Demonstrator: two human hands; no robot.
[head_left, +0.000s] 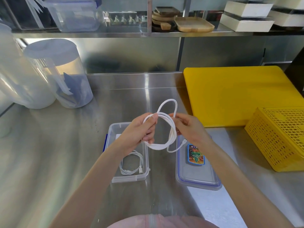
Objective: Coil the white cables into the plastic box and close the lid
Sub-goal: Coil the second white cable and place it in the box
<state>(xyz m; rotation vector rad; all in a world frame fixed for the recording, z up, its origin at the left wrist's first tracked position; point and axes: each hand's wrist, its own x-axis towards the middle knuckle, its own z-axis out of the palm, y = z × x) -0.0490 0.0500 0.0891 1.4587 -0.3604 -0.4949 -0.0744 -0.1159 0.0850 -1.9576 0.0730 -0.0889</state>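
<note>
Done: one thin cable (131,163) already lies coiled in the box (130,178).
In hand: a thicker cord (164,127) is held above the tabletop, between box and lid, wound into several loops; one loop stands up loose and the plug end (185,141) dangles free.
Left hand (141,129): clenched round the left side of the coil, thumb on top.
Right hand (185,127): pinching the coil's right side and the loose loop.
Left to do: I'd say finish the last turn, tuck the tail, lay the coil in the box, then snap the lid on.
Lid (197,176): off, flat on the tabletop just right of the box, a label on it.
Tabletop (65,153): bare steel, shiny.
Room: a kitchen bench, with a yellow board (233,96) and basket (279,137) to the right, clear jugs (65,76) to the left, a shelf (131,32) of trays above.
</note>
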